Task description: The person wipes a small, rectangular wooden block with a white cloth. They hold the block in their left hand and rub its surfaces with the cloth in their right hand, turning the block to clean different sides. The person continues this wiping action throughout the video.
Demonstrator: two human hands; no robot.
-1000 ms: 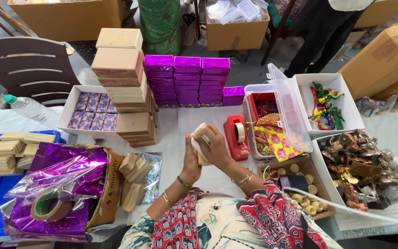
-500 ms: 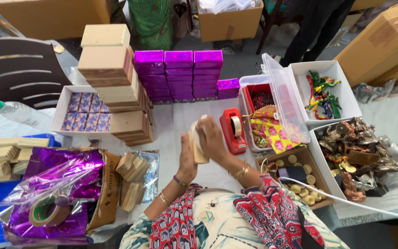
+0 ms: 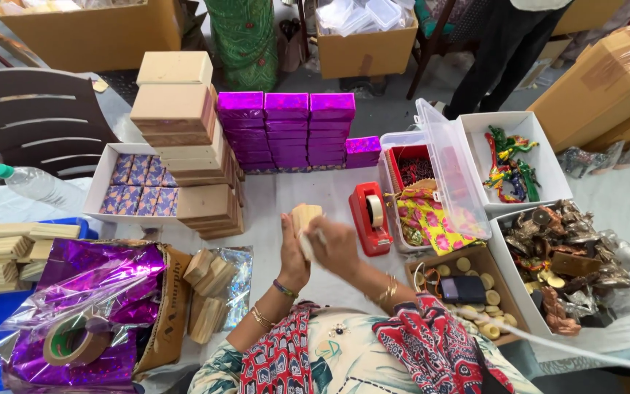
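Wooden block: we hold a small pale rectangular wooden block (image 3: 305, 219) upright above the bench (image 3: 308, 193).
Left hand (image 3: 293, 252): pressed flat against one side, steadying.
Right hand (image 3: 335, 244): wrapped round the other side, beside the red tape dispenser (image 3: 370, 217).

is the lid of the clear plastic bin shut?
No, the clear plastic bin has its lid tilted up and open, beside the red tape dispenser.

Small wooden block (image 3: 305, 219) now raised higher above the table and turned more upright, closer to the red tape dispenser (image 3: 370, 217) than before. Left hand (image 3: 293, 252) moved up along the side of the block; right hand (image 3: 335, 246) shifted over the block's lower part, covering more of it.
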